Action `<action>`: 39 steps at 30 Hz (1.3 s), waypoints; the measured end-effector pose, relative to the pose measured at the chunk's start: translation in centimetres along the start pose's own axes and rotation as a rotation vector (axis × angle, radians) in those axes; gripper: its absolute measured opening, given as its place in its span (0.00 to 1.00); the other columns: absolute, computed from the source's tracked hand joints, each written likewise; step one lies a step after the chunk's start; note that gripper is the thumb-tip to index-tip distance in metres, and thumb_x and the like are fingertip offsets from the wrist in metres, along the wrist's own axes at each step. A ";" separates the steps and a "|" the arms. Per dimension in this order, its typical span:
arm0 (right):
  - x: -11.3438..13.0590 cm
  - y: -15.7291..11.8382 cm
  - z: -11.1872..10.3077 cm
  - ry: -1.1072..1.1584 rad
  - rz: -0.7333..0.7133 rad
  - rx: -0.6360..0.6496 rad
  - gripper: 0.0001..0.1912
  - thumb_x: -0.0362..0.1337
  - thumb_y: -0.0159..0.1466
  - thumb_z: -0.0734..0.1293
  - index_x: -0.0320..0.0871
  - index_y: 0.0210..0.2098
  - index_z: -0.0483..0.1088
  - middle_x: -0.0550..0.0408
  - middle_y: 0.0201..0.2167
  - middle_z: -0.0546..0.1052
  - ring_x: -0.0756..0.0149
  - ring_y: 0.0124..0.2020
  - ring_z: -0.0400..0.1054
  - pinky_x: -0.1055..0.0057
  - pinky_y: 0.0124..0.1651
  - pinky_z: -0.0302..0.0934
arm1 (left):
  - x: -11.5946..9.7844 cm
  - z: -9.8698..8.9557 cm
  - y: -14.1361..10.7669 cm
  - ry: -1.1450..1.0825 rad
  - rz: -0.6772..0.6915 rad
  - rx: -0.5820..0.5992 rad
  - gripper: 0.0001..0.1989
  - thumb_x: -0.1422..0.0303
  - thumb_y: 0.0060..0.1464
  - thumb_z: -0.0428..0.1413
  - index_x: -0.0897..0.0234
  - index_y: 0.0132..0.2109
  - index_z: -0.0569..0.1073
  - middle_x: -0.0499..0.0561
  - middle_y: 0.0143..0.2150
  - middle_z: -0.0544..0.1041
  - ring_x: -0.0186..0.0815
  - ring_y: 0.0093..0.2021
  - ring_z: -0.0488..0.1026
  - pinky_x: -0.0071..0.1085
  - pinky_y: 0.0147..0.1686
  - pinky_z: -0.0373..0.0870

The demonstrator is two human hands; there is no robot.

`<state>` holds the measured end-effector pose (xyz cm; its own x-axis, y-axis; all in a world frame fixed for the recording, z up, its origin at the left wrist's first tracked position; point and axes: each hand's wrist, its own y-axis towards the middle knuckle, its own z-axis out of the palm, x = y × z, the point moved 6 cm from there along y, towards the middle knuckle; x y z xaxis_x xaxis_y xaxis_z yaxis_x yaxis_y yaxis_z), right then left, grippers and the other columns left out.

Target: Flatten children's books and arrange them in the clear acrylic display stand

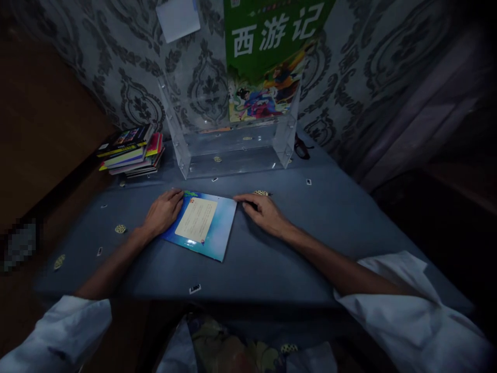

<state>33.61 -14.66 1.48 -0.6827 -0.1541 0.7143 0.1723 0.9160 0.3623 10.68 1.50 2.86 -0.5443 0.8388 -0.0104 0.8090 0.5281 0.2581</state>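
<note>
A thin blue book [225,228] with a cream text panel lies flat on the table, slightly turned. My left hand [165,210] rests on its left edge near the upper corner, fingers stretched out and laid flat. At the book's upper right corner is my right hand [266,211], its index fingertip touching or almost touching that corner. The thumb of that hand stands a little apart from the index finger, and its other fingers are partly hidden. Neither hand grips the book.
Behind the book stands a clear acrylic rack [233,165] holding a green picture book [267,67]. Several books form a stack [134,153] at the back left. Dark-framed glasses [302,149] lie right of the rack. A patterned blue cloth [295,269] covers the table.
</note>
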 end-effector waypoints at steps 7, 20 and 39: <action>-0.1 0.1 -0.1 0.050 0.003 -0.021 0.19 0.29 0.64 0.60 0.45 0.49 0.78 0.52 0.44 0.83 0.60 0.44 0.77 0.62 0.50 0.69 | -4.1 0.7 1.1 -0.116 0.207 -0.014 0.21 0.64 0.69 0.43 0.65 0.60 0.72 0.61 0.61 0.73 0.47 0.60 0.71 0.48 0.62 0.68; -0.7 0.3 0.1 0.083 0.017 -0.033 0.22 0.27 0.63 0.61 0.45 0.53 0.76 0.52 0.47 0.83 0.58 0.50 0.76 0.56 0.58 0.66 | -11.0 1.8 3.2 -0.253 0.461 0.062 0.20 0.65 0.70 0.45 0.58 0.65 0.67 0.59 0.65 0.69 0.46 0.66 0.65 0.50 0.63 0.64; -0.3 0.2 0.2 0.128 -0.005 -0.042 0.21 0.27 0.63 0.61 0.45 0.51 0.77 0.52 0.45 0.83 0.59 0.49 0.77 0.58 0.57 0.67 | -10.7 1.8 3.0 -0.299 0.548 -0.004 0.18 0.65 0.70 0.47 0.56 0.62 0.71 0.59 0.65 0.68 0.48 0.68 0.61 0.52 0.62 0.64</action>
<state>33.70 -14.32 1.22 -0.5881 -0.2066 0.7819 0.2009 0.8992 0.3887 19.34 -5.67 2.05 0.0359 0.9887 -0.1456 0.9519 0.0105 0.3064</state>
